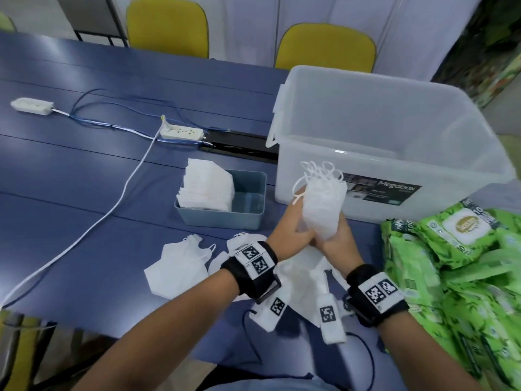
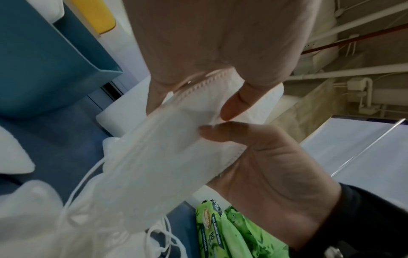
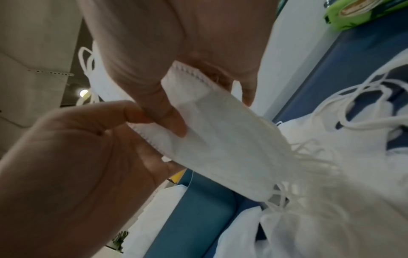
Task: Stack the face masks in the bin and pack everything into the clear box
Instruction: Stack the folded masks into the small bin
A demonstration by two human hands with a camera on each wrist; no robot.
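Observation:
Both hands hold one bundle of white face masks upright above the table, its ear loops at the top. My left hand grips its left side and my right hand its right side. The wrist views show fingers of each hand curled round the bundle. A blue bin left of the hands holds a leaning stack of masks at its left end. The clear box stands behind the hands. Loose masks lie on the blue table under my wrists.
Green wet-wipe packs are heaped at the right, in front of the clear box. A power strip and its white cable cross the table on the left. Two yellow chairs stand at the far edge.

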